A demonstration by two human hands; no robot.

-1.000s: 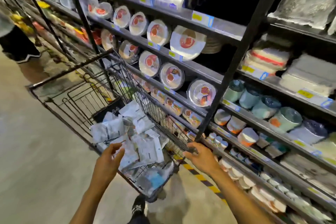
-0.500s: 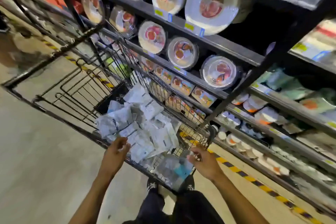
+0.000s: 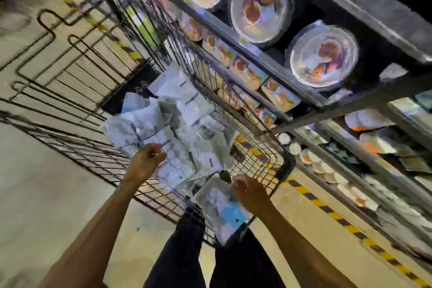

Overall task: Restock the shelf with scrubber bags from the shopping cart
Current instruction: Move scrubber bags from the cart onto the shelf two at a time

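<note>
Pinching with the left hand (image 3: 146, 163) at the near edge of the scrubber bags (image 3: 173, 128), fingers curled on one corner. With the right hand (image 3: 250, 190), curled at the top of a blue-patched bag (image 3: 224, 213) against the near wall of the shopping cart (image 3: 77, 147); too blurred to tell whether gripping. Heaped in the cart's near right corner, tight to the wire side. Just beyond that side, the shelf (image 3: 350, 16) with round lidded dishes (image 3: 322, 56). Leftward, wire bottom showing, then open floor (image 3: 35, 194). Between cart and shelf foot, a narrow lane along the yellow-black stripe (image 3: 327, 213).
</note>
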